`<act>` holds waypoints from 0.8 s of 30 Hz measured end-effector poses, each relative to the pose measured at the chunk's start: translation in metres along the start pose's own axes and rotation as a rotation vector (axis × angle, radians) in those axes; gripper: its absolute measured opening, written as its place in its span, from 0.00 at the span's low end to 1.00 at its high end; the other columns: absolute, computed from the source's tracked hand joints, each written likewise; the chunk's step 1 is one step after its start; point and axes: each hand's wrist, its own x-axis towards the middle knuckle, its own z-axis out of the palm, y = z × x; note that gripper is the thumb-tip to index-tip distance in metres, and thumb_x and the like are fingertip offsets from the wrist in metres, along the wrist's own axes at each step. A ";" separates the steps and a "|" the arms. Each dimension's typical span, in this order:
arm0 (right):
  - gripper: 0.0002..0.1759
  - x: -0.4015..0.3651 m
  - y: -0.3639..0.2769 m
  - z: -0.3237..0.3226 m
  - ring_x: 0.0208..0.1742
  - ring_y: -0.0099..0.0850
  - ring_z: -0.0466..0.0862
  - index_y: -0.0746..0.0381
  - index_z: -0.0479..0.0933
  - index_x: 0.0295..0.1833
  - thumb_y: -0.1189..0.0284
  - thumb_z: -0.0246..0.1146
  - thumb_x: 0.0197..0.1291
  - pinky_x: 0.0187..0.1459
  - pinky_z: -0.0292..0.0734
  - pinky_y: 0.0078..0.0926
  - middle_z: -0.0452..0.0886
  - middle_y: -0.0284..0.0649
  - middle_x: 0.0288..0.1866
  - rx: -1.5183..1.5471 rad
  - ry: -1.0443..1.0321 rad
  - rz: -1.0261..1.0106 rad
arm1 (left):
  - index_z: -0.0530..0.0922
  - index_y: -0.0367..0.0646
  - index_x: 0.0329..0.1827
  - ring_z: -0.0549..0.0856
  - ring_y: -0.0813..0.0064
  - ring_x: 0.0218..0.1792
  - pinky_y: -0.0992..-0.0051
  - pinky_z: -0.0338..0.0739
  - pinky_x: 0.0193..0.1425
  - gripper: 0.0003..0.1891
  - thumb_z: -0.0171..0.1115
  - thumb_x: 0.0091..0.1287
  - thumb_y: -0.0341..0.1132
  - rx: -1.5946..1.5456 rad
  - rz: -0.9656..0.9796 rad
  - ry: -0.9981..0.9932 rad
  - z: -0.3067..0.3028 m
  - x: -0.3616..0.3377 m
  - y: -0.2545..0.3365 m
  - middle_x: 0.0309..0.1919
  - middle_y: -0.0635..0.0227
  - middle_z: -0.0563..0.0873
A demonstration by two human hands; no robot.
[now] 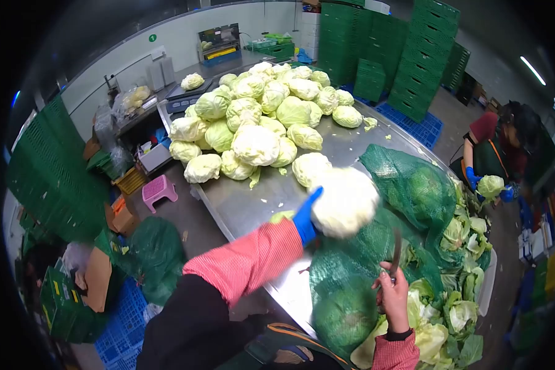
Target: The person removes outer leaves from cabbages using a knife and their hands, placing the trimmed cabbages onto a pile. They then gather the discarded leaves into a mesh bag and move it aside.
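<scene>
My left hand, in a blue glove, is closed on a pale, trimmed cabbage held up over the metal table. Its fingers are mostly hidden behind the cabbage. In my bare right hand is a knife, blade pointing up and slightly blurred. Below both hands lie green mesh sacks with cabbages inside, one of them a dark-looking cabbage under the net. Loose outer cabbage leaves are heaped beside my right hand.
A pile of pale cabbages covers the far part of the metal table. Stacked green crates stand behind it. A co-worker in blue gloves holds a cabbage at the right. A pink stool is on the floor at left.
</scene>
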 end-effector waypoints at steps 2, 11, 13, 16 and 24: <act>0.15 0.006 -0.001 0.015 0.14 0.16 0.67 0.60 0.72 0.60 0.69 0.58 0.70 0.15 0.61 0.16 0.77 0.33 0.25 0.009 0.016 0.038 | 0.62 0.47 0.75 0.76 0.57 0.66 0.49 0.66 0.72 0.39 0.60 0.67 0.59 -0.034 0.099 0.032 -0.029 0.041 0.067 0.69 0.60 0.74; 0.13 -0.016 0.031 0.001 0.18 0.16 0.71 0.61 0.74 0.56 0.69 0.59 0.69 0.19 0.64 0.18 0.76 0.30 0.25 0.046 0.420 0.048 | 0.47 0.52 0.79 0.62 0.54 0.75 0.42 0.67 0.69 0.52 0.61 0.60 0.68 0.256 0.284 0.458 -0.024 0.125 0.172 0.76 0.58 0.59; 0.13 -0.034 0.052 -0.014 0.20 0.20 0.75 0.62 0.74 0.55 0.69 0.60 0.69 0.22 0.68 0.21 0.78 0.33 0.25 -0.046 0.570 -0.021 | 0.53 0.51 0.77 0.66 0.55 0.73 0.47 0.70 0.68 0.43 0.58 0.66 0.63 0.417 0.086 0.165 -0.011 0.132 0.120 0.72 0.55 0.67; 0.14 -0.068 0.052 -0.026 0.24 0.31 0.81 0.62 0.75 0.54 0.68 0.62 0.66 0.27 0.73 0.29 0.80 0.41 0.26 -0.486 0.738 -0.016 | 0.65 0.44 0.71 0.76 0.61 0.65 0.58 0.72 0.67 0.30 0.52 0.74 0.55 0.781 -0.237 -0.225 0.038 0.107 0.008 0.65 0.58 0.77; 0.14 -0.118 0.097 -0.082 0.29 0.41 0.84 0.62 0.76 0.52 0.67 0.64 0.64 0.31 0.76 0.35 0.82 0.48 0.28 -0.516 0.736 0.081 | 0.78 0.48 0.60 0.82 0.50 0.55 0.56 0.74 0.62 0.26 0.48 0.72 0.57 2.176 -0.270 -1.376 0.035 0.068 -0.198 0.52 0.53 0.84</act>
